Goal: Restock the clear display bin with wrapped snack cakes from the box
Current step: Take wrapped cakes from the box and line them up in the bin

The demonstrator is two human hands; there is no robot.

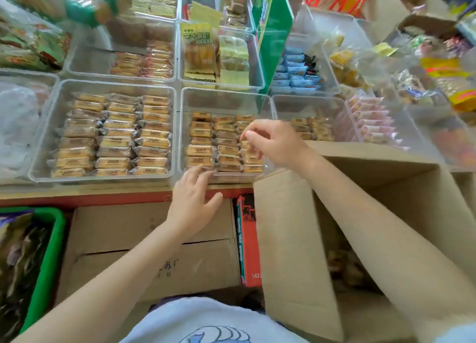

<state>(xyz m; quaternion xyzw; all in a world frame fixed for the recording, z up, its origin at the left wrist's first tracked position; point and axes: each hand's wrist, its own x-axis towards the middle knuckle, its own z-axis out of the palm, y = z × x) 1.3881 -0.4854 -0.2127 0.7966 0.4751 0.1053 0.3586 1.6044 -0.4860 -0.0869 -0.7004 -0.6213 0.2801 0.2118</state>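
Landmark: clear display bin (pixel 195 98), middle of the front row on the tabletop (pixel 103 188), partly filled with three columns of wrapped snack cakes (pixel 202 150) lying flat in neat rows.

Left hand (pixel 192 201) at the bin's near-left corner, fingers straight and spread, fingertips touching the front rim, holding nothing.

Right hand (pixel 270 143) above the bin's right column, fingers loosely curled with fingertips drawn toward the thumb just over the cakes; cannot tell whether a wrapper is pinched or merely touched.

Open cardboard box (pixel 288 239) just right of and nearer than the bin, flaps raised, right forearm crossing over its opening; dim, blurred wrapped cakes down inside.

Left of the bin, touching side by side: fuller clear bin (pixel 49 136) with three packed columns of similar yellow cakes.

Behind the bin: another clear bin (pixel 255 67) with yellow packets standing upright.

Right of the bin: clear bin (pixel 283 105) with a few similar cakes and pink packets.

Below the bin's front edge, under the tabletop: closed cardboard carton (pixel 128 226), a red carton (pixel 247 239) wedged beside it, and a green crate (pixel 51 239) further left.
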